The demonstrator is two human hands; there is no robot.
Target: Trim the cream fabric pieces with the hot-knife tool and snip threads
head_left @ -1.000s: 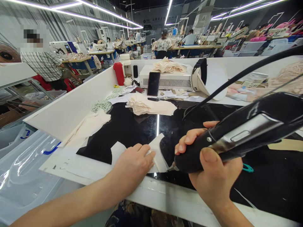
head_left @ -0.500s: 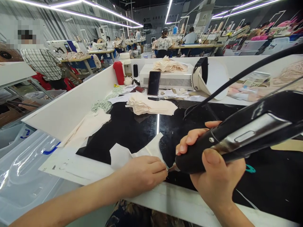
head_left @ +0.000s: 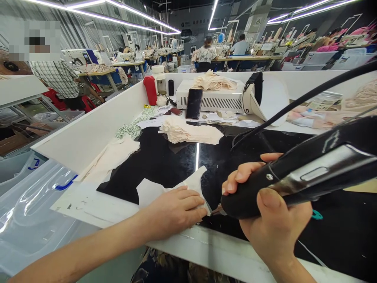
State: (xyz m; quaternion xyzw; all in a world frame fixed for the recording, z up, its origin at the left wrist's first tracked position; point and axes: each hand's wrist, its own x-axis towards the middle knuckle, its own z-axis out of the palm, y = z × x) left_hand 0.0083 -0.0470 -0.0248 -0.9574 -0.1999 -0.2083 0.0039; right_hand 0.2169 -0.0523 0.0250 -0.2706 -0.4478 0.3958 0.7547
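Your left hand point(head_left: 173, 210) lies flat, pinning the white fabric piece point(head_left: 191, 184); your right hand point(head_left: 273, 220) grips the black cutter point(head_left: 294, 177), tip at its edge. The cream stack point(head_left: 188, 131) lies untouched.

Glossy black plastic on that handheld tool point(head_left: 294, 177), bare metal tip; matt white cloth piece point(head_left: 193, 184) lying on a mirror-smooth black worktop point(head_left: 165, 157).

White fabric piece point(head_left: 193, 182) lies flat on black worktop point(head_left: 165, 161).
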